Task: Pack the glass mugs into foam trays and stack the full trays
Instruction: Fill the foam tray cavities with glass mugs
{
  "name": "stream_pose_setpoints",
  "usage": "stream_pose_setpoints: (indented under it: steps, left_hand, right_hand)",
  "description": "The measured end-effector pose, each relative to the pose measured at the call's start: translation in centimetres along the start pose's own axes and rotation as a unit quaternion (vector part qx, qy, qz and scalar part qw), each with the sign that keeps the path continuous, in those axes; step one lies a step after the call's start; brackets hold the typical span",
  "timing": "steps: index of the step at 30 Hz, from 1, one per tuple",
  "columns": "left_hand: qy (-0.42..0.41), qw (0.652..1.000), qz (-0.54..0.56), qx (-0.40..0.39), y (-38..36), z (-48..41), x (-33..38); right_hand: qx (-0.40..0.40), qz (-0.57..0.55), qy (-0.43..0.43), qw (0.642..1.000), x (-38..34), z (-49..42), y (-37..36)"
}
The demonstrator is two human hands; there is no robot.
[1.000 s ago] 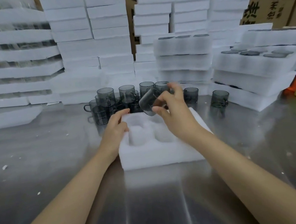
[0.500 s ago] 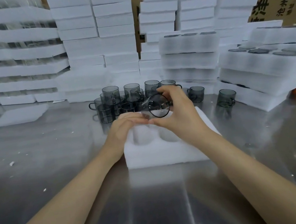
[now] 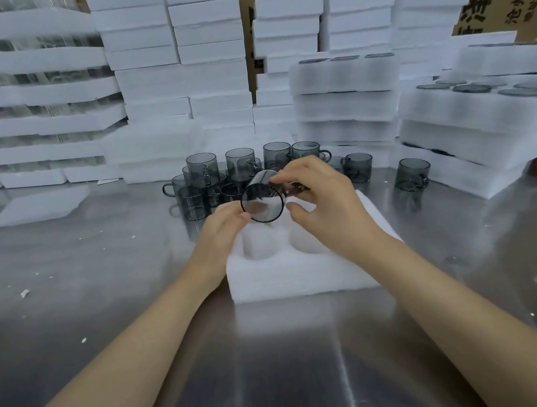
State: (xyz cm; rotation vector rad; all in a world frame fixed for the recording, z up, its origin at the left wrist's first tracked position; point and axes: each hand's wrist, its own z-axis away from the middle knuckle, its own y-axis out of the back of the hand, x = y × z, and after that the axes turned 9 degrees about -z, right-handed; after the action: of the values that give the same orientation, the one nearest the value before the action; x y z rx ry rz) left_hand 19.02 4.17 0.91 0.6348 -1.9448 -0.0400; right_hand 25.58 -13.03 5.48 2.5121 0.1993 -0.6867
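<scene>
right hand pinches smoky grey glass mug tipped above white foam tray, likely aiming for a pocket | left hand on tray, steadying; grasp unclear

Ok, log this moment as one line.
right hand: holds mug tilted over tray | left hand: at mug rim, on tray | visible pockets: empty
</scene>
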Motion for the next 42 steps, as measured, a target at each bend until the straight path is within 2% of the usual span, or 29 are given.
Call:
stream_pose_setpoints:
  steps: [5, 10, 16, 19, 23, 27, 30, 35, 42]
  left_hand:
    - [-0.026, 1.000, -0.015, 0.005, 0.0, 0.2, 0.3]
    - [-0.024, 1.000, -0.001, 0.019, 0.1, 0.2, 0.2]
    - [-0.001, 0.999, 0.013, 0.032, -0.1, 0.1, 0.2]
    - [0.020, 0.999, -0.030, 0.034, -0.1, -0.4, -0.2]
    - [0.065, 0.997, -0.012, 0.027, -0.2, -0.7, -0.7]
    - [0.056, 0.998, 0.010, 0.032, 0.1, -0.5, -1.1]
    - [0.053, 0.998, 0.010, 0.025, 0.1, -0.4, -0.9]
    - [0.060, 0.996, -0.006, 0.060, 0.2, -0.6, -1.0]
    - [0.071, 0.996, -0.045, 0.041, 0.2, -0.8, -1.7]
  right_hand:
    - [0.029, 0.000, -0.016, 0.999, 0.0, -0.1, -0.1]
    - [0.062, 0.016, -0.103, 0.993, 0.4, -0.2, -0.2]
    - [-0.040, -0.039, -0.115, 0.992, 0.0, 0.0, -0.3]
    - [-0.036, -0.019, -0.078, 0.996, -0.2, 0.0, -0.4]
    - [-0.033, 0.002, -0.075, 0.997, -0.1, -0.1, -0.2]
    - [-0.051, -0.030, -0.094, 0.994, -0.1, -0.1, -0.4]
    - [-0.072, -0.028, -0.084, 0.993, 0.0, 0.0, -0.5]
    - [-0.087, -0.018, -0.060, 0.994, 0.1, 0.0, -0.3]
    - [-0.139, -0.003, -0.100, 0.985, 0.8, 0.0, -0.4]
